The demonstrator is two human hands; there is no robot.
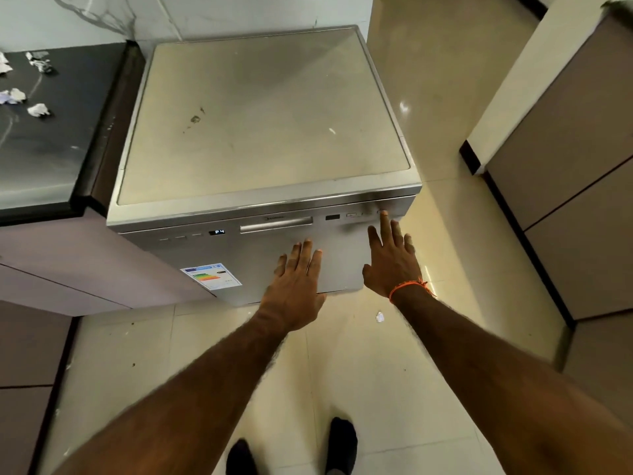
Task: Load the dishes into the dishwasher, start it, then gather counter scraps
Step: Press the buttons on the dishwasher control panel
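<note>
With door shut, dishwasher (263, 138) mid-frame; right hand (390, 260), fingers straight, fingertip on a button (383, 212) to start it. Left hand (296, 274) flat on door, gripping nothing, perhaps bracing. Scraps (38, 110) upper left on table (51, 149).

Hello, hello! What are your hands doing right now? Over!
Right hand fingertip on a dishwasher button. Left hand flat on its closed door. Paper scraps wait on the counter. Nothing blocking.
</note>
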